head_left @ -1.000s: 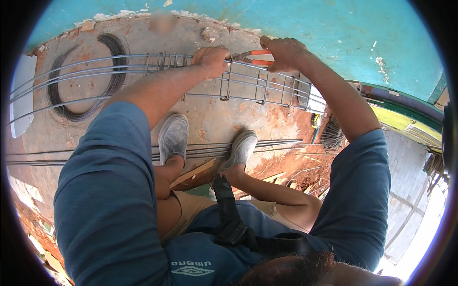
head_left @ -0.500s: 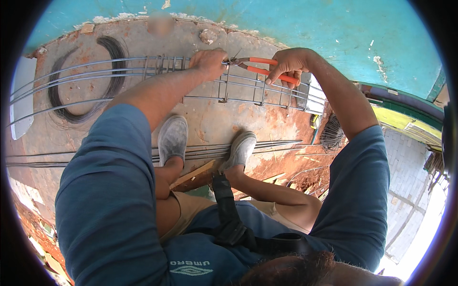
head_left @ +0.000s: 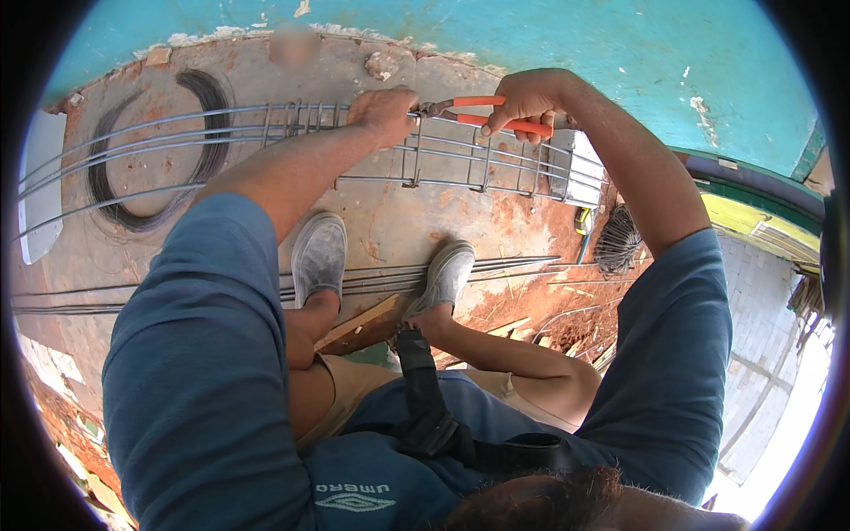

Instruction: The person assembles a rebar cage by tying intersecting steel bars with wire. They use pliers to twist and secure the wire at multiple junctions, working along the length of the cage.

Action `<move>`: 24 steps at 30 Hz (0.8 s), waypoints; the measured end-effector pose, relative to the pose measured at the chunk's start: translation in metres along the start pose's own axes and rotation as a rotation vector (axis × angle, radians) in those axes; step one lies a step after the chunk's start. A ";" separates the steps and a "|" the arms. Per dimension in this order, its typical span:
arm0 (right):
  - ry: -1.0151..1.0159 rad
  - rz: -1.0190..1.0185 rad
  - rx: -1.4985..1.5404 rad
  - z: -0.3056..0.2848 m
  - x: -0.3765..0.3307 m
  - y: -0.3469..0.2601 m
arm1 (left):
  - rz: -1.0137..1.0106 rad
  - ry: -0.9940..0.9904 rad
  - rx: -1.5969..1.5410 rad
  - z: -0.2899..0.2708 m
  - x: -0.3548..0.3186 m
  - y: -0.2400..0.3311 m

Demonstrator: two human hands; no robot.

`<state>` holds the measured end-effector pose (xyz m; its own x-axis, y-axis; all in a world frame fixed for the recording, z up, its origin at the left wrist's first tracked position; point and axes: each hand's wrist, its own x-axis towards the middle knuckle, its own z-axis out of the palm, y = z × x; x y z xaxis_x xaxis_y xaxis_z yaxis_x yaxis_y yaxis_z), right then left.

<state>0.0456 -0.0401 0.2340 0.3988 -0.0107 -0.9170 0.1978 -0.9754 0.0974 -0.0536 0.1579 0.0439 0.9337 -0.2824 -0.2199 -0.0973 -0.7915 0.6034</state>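
Observation:
A rebar cage [head_left: 460, 184] of long steel bars and square stirrups runs across in front of me. My left hand [head_left: 383, 115] is closed round its far top bar, beside a stirrup. Steel-cutting nippers with orange handles [head_left: 479, 101] are in my right hand [head_left: 529, 99], whose fingers wrap the handles. The handles are spread apart, and the nippers' jaws [head_left: 431, 109] sit at the bar and stirrup joint, right by my left fingertips. Any tie wire in the jaws is too small to make out. Several stirrups [head_left: 301, 118] stand bunched left of my left hand.
A coil of thin dark wire [head_left: 212, 133] lies on the concrete at left. Loose bars [head_left: 372, 285] pass by my shoes [head_left: 452, 270]. To the right are a tape measure [head_left: 583, 221], a pile of stirrups [head_left: 620, 241] and a white block [head_left: 584, 171]. A turquoise wall [head_left: 620, 53] stands beyond.
My right hand has moved slightly away from me and left, turning the nippers' handles. The thin wire end that stuck up above the jaws no longer shows. My left hand keeps its hold.

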 end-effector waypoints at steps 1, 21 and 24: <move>-0.098 -0.008 0.106 0.000 0.000 0.005 | 0.007 0.011 -0.006 0.002 0.001 -0.001; 0.063 0.011 -0.029 0.009 0.010 0.014 | 0.039 0.005 -0.009 0.003 0.002 0.000; 0.140 -0.107 0.035 0.036 0.018 0.040 | 0.008 -0.039 0.001 -0.005 -0.003 0.007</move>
<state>0.0287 -0.0870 0.2073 0.4985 0.1217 -0.8583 0.2154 -0.9764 -0.0134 -0.0553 0.1555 0.0527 0.9190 -0.3091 -0.2447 -0.1048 -0.7899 0.6043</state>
